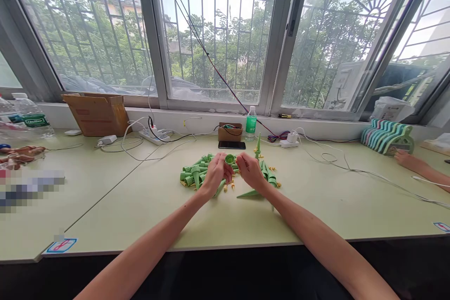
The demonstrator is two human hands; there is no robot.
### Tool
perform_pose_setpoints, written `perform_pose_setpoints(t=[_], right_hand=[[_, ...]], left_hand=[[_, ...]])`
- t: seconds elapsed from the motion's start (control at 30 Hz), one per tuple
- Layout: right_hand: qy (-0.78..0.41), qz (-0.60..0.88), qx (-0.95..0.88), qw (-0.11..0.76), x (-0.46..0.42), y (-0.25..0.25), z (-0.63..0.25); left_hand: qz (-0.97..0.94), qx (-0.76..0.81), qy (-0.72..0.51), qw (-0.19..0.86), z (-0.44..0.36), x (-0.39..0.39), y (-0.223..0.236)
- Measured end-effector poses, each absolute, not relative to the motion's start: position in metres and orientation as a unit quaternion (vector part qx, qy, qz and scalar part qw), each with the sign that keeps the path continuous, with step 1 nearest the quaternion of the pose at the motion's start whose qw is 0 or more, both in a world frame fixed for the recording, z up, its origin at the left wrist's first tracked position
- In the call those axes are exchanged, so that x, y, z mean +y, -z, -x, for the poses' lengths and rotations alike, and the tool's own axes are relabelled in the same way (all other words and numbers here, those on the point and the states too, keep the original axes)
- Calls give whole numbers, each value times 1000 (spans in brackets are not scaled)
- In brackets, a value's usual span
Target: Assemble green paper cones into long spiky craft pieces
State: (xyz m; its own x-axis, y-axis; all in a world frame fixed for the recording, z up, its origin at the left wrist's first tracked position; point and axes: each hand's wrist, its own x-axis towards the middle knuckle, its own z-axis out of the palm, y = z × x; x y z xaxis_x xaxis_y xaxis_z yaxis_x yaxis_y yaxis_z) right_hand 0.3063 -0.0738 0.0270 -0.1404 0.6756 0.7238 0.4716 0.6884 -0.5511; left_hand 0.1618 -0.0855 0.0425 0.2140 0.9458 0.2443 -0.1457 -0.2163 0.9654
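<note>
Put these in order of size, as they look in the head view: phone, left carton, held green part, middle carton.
1. Left carton
2. Middle carton
3. Phone
4. Held green part, judged only by its visible round end; its full length is unsure.

The surface (147, 215) runs across the frame below the window (218, 56). Dead centre, I see parts (192, 173) spread beneath and around the left hand (215, 173) and right hand (250, 168). Behind them a phone (232, 145) lies before a small box (230, 131), a bottle (251, 123) to its right. A carton (94, 115) sits middle left, a power strip (154, 136) right of it.
</note>
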Motion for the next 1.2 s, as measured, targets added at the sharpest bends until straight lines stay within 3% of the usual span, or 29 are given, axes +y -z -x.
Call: perform_pose_setpoints(t=[0.23,0.53,0.97,1.2], right_hand=[[-139,385,-743,529,-72,-27,-308],[-93,411,-748,512,-65,-22,-309],[-86,412,-753,506,-67,-24,-306],[-70,422,-735,525,-67,-25,-305]], left_hand=[[-602,340,-504,517,-163,-87,-42],[-703,380,-495,341,-160,-84,-33],[-755,384,-492,201,-160,-91,-36],[-745,397,-505,182,-161,-90,-36]])
